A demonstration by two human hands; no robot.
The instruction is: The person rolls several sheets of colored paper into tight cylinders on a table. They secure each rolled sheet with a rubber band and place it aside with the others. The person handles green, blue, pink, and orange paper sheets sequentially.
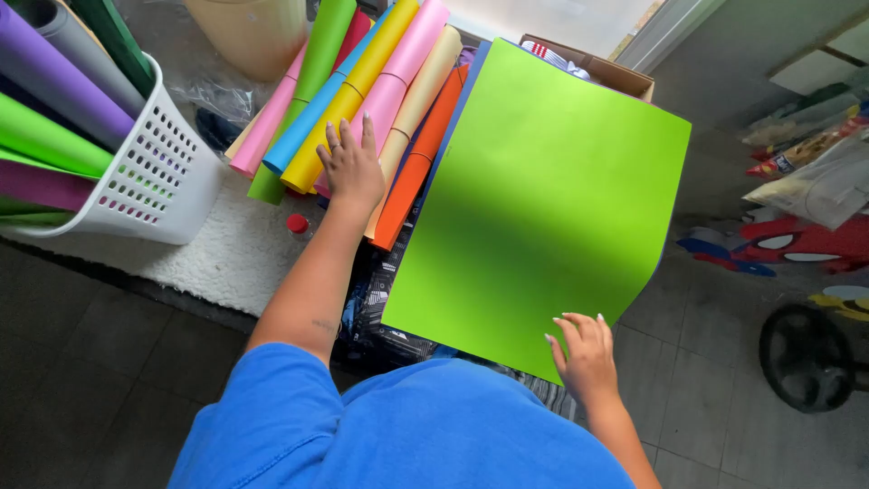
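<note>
A large lime-green sheet of paper [543,190] lies flat in front of me, over darker sheets. My right hand [587,353] rests on its near right corner, fingers spread, pressing it down. My left hand [350,165] reaches forward, fingers apart, and lies flat on a row of rolled coloured papers [362,91] in pink, yellow, blue, green, cream and orange. The hand touches the pink and cream rolls without gripping either.
A white perforated basket [163,181] at the left holds more rolls in purple, green and grey. A cardboard box [625,77] stands behind the sheet. A small red cap [297,223] lies on a white fluffy mat. Bags and a black wheel [806,358] sit at the right.
</note>
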